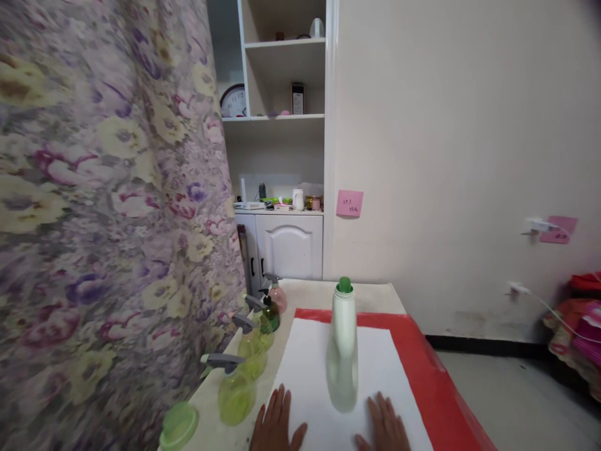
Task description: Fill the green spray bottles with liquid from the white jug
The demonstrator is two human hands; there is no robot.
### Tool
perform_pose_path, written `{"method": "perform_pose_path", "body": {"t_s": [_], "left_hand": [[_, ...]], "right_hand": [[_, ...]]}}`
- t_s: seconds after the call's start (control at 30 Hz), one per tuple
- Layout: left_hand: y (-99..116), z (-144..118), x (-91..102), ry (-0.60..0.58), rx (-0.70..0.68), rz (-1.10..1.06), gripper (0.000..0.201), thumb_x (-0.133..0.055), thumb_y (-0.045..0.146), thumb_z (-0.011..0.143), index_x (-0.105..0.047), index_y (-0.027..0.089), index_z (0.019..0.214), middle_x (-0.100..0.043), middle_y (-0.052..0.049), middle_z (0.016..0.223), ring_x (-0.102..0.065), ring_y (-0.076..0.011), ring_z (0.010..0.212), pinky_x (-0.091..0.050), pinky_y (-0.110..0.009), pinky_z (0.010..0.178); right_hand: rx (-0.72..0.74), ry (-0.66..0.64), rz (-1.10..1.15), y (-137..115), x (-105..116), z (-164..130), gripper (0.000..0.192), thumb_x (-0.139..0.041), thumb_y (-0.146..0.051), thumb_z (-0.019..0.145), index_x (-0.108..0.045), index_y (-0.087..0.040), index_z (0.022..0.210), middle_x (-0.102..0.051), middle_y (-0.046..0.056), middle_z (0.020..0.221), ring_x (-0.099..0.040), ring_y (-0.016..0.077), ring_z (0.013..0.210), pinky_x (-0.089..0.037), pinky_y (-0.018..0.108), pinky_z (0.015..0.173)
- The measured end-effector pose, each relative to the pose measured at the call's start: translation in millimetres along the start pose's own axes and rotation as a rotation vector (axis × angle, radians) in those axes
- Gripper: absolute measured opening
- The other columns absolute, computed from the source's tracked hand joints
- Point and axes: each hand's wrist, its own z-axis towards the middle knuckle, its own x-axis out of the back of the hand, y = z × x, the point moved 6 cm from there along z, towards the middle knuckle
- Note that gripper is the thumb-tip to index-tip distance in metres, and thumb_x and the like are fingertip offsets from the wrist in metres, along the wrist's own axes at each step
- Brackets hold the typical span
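Observation:
A pale green plastic jug point(344, 351) with a green spout and no cap on its threaded neck stands upright on a white sheet point(300, 357). My left hand point(277, 423) lies flat on the left side of that sheet, fingers stretched forward and thumb apart. On the other side, my right hand point(385, 426) rests flat with its fingers spread, near the jug's base but apart from it. Neither hand holds anything. A green round lid or bowl point(179, 426) sits at the table's left edge.
Along the table's left side stand several spray bottles, the nearest a yellow-green one point(236, 394), plus a dark green pump bottle point(271, 313) and a pink bottle point(278, 296). A red sheet point(422, 369) lies under the white one. A flowered curtain point(117, 219) hangs close on the left.

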Motion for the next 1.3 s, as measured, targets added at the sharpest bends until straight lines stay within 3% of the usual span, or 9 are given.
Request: {"method": "perform_pose_path", "body": {"t_s": [0.1, 0.17, 0.33, 0.57, 0.8, 1.13, 1.3], "left_hand": [[-0.9, -0.4, -3.4, -0.061, 0.019, -0.012, 0.060, -0.048, 0.057, 0.086, -0.055, 0.017, 0.131, -0.064, -0.009, 0.133, -0.061, -0.0235, 0.119, -0.046, -0.040, 0.096], [-1.8, -1.0, -5.6, -0.093, 0.033, -0.034, 0.059, -0.047, 0.057, 0.086, -0.057, 0.018, 0.129, -0.063, -0.009, 0.134, -0.060, -0.0239, 0.120, -0.047, -0.040, 0.097], [-4.4, -0.7, -13.7, -0.231, 0.083, -0.097, 0.061, -0.044, 0.058, 0.087, -0.055, 0.020, 0.132, -0.058, -0.008, 0.139, -0.057, -0.0257, 0.126, -0.048, -0.043, 0.100], [-4.4, 3.5, -20.2, -0.403, 0.166, -0.172, 0.066, -0.043, 0.060, 0.085, -0.052, 0.017, 0.134, -0.051, -0.010, 0.144, -0.051, -0.0270, 0.132, -0.044, -0.048, 0.106], [-2.8, 4.7, -19.0, -0.349, 0.155, -0.162, 0.065, -0.043, 0.060, 0.085, -0.054, 0.019, 0.133, -0.051, -0.009, 0.144, -0.052, -0.0270, 0.131, -0.043, -0.047, 0.106], [-4.0, 5.9, -17.7, -0.375, 0.131, -0.173, 0.062, -0.041, 0.059, 0.088, -0.051, 0.021, 0.136, -0.052, -0.010, 0.144, -0.051, -0.0274, 0.132, -0.042, -0.047, 0.106], [8.8, 3.2, -7.6, -0.330, 0.083, -0.156, 0.057, -0.043, 0.055, 0.089, -0.052, 0.022, 0.135, -0.052, -0.012, 0.144, -0.051, -0.0287, 0.131, -0.042, -0.048, 0.104]], "right_hand": [[0.113, -0.132, 0.156, -23.7, -17.5, 0.0, 0.078, -0.053, -0.066, 0.078, -0.054, -0.010, 0.132, -0.048, 0.021, 0.142, -0.047, 0.0402, 0.130, -0.050, 0.054, 0.102], [0.145, -0.201, 0.200, -24.2, -24.7, -2.4, 0.080, -0.047, -0.069, 0.079, -0.052, -0.011, 0.134, -0.047, 0.019, 0.142, -0.049, 0.0384, 0.129, -0.052, 0.051, 0.100], [0.162, -0.179, 0.163, 7.9, -10.0, -10.1, 0.067, -0.044, -0.063, 0.085, -0.047, -0.022, 0.137, -0.044, 0.011, 0.145, -0.047, 0.0345, 0.131, -0.051, 0.052, 0.101], [0.074, -0.169, 0.063, 59.2, 20.4, -16.7, 0.073, -0.031, -0.068, 0.087, -0.048, -0.017, 0.137, -0.044, 0.013, 0.145, -0.046, 0.0321, 0.133, -0.048, 0.049, 0.105], [0.038, -0.075, 0.015, 65.0, 31.8, -19.0, 0.073, -0.038, -0.068, 0.085, -0.050, -0.017, 0.136, -0.044, 0.016, 0.144, -0.047, 0.0359, 0.131, -0.050, 0.052, 0.101], [0.028, -0.075, 0.037, 60.7, 36.9, -21.4, 0.073, -0.039, -0.068, 0.084, -0.050, -0.016, 0.135, -0.045, 0.018, 0.144, -0.047, 0.0367, 0.132, -0.048, 0.054, 0.103], [0.020, -0.071, 0.038, 57.7, 40.5, -22.9, 0.077, -0.039, -0.071, 0.082, -0.052, -0.014, 0.133, -0.046, 0.018, 0.143, -0.048, 0.0368, 0.131, -0.048, 0.054, 0.103]]}}
